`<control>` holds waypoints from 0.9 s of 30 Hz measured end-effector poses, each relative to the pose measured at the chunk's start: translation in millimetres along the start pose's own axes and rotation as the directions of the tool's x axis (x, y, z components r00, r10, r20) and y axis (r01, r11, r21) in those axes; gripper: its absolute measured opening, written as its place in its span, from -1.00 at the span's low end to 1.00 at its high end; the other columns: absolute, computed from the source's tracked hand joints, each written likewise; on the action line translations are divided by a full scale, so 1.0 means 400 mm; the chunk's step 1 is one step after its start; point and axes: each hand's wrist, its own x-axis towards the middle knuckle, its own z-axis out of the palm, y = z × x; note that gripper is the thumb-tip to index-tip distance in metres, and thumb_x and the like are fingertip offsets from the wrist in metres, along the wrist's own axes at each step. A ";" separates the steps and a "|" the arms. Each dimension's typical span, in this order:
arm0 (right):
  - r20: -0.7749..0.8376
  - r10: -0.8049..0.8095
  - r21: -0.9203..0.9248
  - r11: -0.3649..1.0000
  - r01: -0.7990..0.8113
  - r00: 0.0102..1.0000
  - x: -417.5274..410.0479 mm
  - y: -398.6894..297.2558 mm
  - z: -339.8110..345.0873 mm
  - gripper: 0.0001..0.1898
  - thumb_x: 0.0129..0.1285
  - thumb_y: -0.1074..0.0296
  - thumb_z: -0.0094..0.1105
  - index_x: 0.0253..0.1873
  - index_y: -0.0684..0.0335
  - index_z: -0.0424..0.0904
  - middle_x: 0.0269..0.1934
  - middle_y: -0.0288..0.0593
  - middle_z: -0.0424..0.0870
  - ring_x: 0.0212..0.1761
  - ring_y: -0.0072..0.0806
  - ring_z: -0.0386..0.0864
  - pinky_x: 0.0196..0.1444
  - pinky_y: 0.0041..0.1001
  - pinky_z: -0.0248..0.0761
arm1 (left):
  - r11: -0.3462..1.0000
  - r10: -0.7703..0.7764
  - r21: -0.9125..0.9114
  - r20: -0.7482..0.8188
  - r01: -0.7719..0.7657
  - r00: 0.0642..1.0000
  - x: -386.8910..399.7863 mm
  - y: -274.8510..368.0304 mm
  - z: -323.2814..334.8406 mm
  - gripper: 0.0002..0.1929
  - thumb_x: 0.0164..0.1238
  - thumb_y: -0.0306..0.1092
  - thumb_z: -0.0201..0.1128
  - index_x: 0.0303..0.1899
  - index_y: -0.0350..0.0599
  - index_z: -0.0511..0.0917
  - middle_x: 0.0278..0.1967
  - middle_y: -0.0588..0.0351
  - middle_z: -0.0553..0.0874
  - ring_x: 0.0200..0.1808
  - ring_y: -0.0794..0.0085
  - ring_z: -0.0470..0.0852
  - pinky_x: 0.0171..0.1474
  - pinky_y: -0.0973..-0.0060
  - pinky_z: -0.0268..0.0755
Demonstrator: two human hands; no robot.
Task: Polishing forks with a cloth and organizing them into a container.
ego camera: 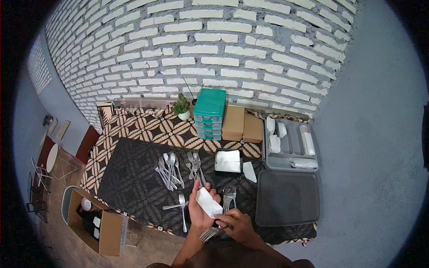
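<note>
A folded white paper napkin (pixel 209 202) rests across the upturned palm of my left hand (pixel 201 206), with fingers curled at its edge. My right hand (pixel 237 225) pinches the napkin's lower right corner. Just below the hands, fork tines (pixel 208 234) point to the lower left; whether my right hand holds them I cannot tell. Beyond my right hand lie several metal forks (pixel 228 196) side by side. A fork crossed with another piece of cutlery (pixel 183 206) lies left of my left wrist. Farther off are a larger fork pile (pixel 170 169) and a smaller one (pixel 195 163).
A black box of napkins (pixel 228 161) stands ahead, one loose napkin (pixel 249 172) beside it. At right are a grey cutlery tray (pixel 292 144) with wrapped bundles and a dark flat tray (pixel 287 198). Behind stand cardboard boxes (pixel 233 123), green drawers (pixel 209 114) and a potted plant (pixel 182 109).
</note>
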 end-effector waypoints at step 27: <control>0.423 0.195 0.055 0.969 -0.240 0.885 0.027 -0.002 -0.043 -0.40 0.16 0.37 0.22 0.34 0.11 0.29 -0.33 -0.01 0.63 -0.38 -0.10 0.64 -0.31 -0.27 0.51 | 0.924 0.127 0.327 0.226 -0.198 0.966 -0.008 -0.031 0.027 -0.82 0.43 -0.35 0.07 -0.05 0.13 0.28 -0.15 0.12 0.39 -0.26 0.38 0.44 -0.20 0.35 0.38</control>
